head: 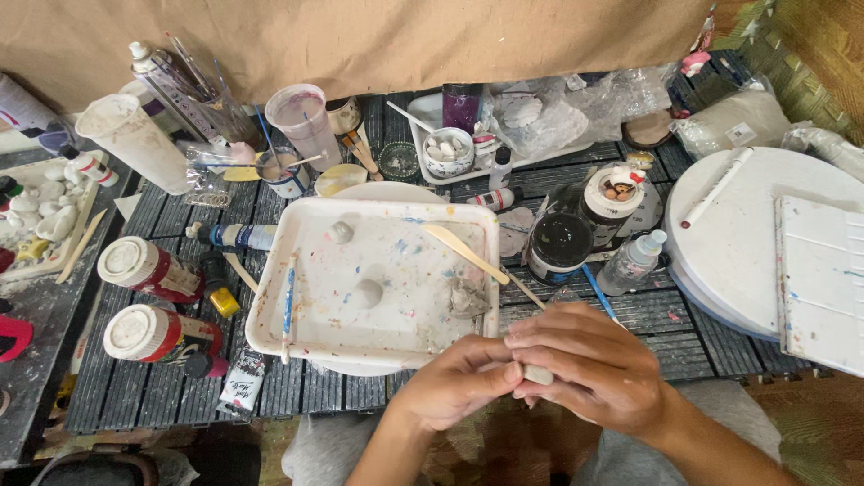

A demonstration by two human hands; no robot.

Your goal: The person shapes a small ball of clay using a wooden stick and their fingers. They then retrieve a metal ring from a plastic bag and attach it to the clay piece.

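While both my hands close around the small grey clay lump (537,373) just below the white tray (270,306), its long axis runs left to right, pinched between my left hand (454,387) and my right hand (589,364)

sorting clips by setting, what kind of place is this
Most likely a home craft or clay-painting workspace: a paint-spattered white tray with clay lumps, red paint jars, and both hands working a small clay piece.
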